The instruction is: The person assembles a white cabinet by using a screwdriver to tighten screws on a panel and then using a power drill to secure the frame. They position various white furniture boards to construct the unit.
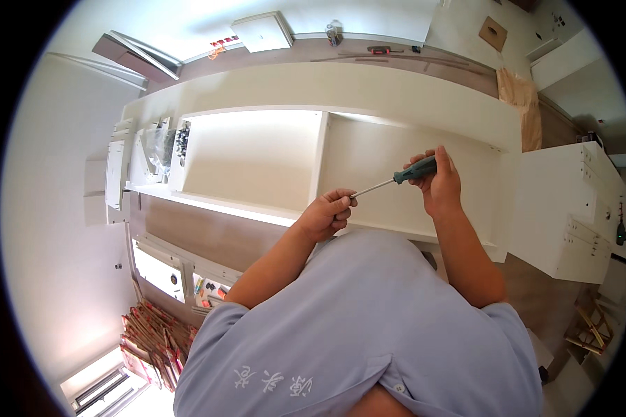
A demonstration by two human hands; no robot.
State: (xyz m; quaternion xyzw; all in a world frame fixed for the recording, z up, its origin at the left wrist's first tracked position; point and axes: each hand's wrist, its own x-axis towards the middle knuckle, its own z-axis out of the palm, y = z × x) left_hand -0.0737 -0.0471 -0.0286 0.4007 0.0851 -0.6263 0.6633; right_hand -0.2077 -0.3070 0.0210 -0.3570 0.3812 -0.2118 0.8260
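In my right hand point(441, 184) is a screwdriver point(416, 169) with a dark green handle; my fingers wrap round the handle. Its thin metal shaft slants down to the left. At the shaft's tip, my left hand point(327, 214) is closed in a pinch. Whether a small piece sits between those fingertips is too small to tell. Both hands are above the near side of a long white cabinet frame point(320, 154), which lies flat with a divider across its middle.
Hardware in clear bags point(161, 149) lies at the frame's left end. White panels point(115, 174) stand beside it. To the right is a white cabinet box point(556, 215). Another screwdriver point(380, 50) lies beyond the frame, and a bundle of strips point(156, 337) at lower left.
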